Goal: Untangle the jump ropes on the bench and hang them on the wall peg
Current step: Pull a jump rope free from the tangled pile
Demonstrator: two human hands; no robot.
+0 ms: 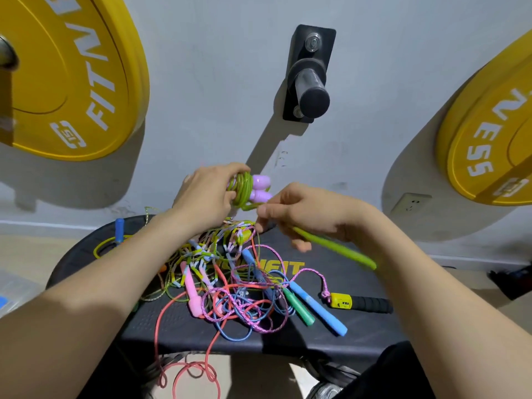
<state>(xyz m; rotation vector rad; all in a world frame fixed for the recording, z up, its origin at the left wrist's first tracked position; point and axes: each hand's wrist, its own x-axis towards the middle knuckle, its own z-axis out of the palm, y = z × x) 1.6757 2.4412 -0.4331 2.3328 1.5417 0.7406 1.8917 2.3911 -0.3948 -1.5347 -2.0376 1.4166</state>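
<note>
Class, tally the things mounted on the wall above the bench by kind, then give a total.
Yellow weight plates: 2
Black peg: 1
Wall socket: 1
Total: 4

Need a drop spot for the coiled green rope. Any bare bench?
Bare bench pad lies right of the blue handle, below the black-and-yellow handle. A thinner strip runs along the near edge, crossed by the red cord. Centre is crowded with the tangle; the far-left end holds another blue handle.
</note>
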